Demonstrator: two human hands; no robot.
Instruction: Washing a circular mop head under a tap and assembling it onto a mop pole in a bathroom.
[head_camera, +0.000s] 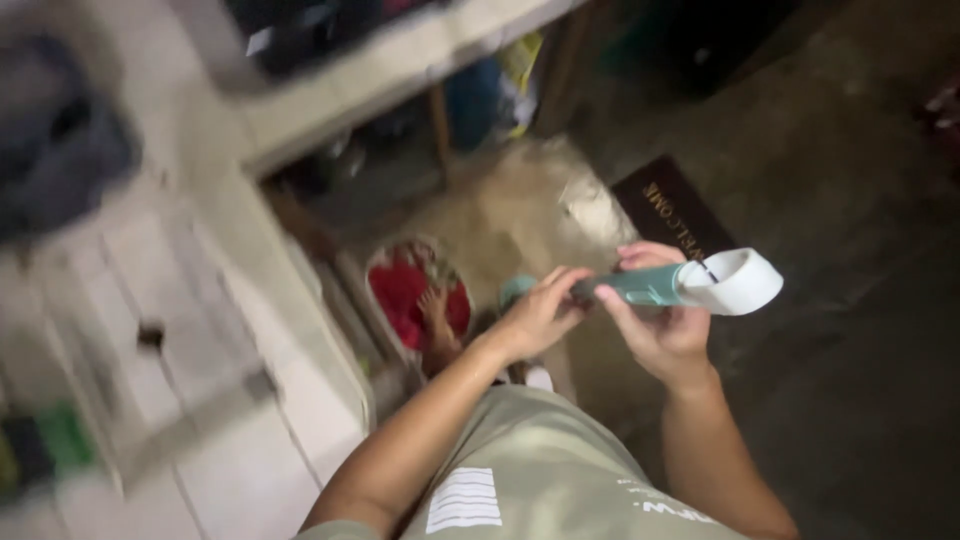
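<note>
Both of my hands hold one tool with a teal handle (640, 287) and a white curved head (738, 281). My left hand (540, 312) grips the near end of the handle, its fingers wrapped over the top. My right hand (662, 325) closes around the handle's middle from below, just short of the white head. The tool lies roughly level above the floor, in front of my light green shorts (540, 470). The picture is motion-blurred.
A white tiled counter (200, 330) runs along the left with open shelving (400, 150) beneath. On the floor sit a round basin of red stuff (405, 290), a pale lumpy sack (600, 210) and a dark doormat (675, 215). Dark floor (850, 330) spreads to the right.
</note>
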